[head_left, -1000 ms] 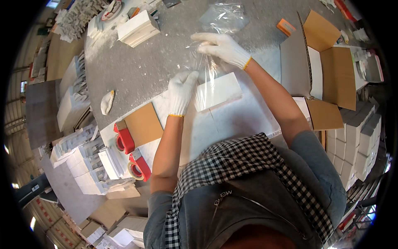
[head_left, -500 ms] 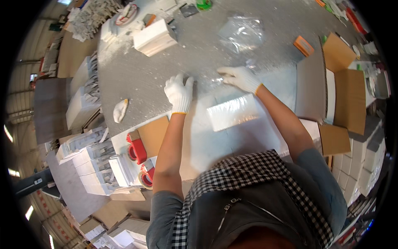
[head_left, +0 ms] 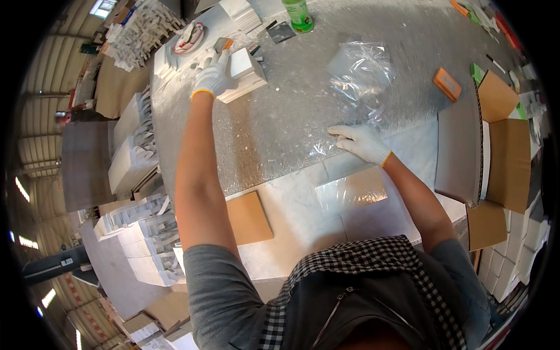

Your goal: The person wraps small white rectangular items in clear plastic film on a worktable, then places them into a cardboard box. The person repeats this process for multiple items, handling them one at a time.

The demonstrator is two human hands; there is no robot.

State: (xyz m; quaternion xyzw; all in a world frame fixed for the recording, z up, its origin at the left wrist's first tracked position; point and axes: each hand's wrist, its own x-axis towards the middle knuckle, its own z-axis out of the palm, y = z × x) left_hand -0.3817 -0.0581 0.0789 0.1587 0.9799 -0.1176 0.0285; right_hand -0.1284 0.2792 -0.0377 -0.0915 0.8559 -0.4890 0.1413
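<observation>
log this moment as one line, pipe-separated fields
left hand: at left side of white stack | right hand: just beyond film-covered white block | clear plastic: beyond right hand | open carton: right

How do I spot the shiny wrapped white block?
Find the big grey worktop, then the pale marbled surface along its edge nearest the person. There, between the right hand and the checked apron, lies a white block. Its glossy clear film sets it apart from the unwrapped white stack by the left hand.

Glossy plastic film (head_left: 363,71), matt cardboard box (head_left: 461,153)
</observation>
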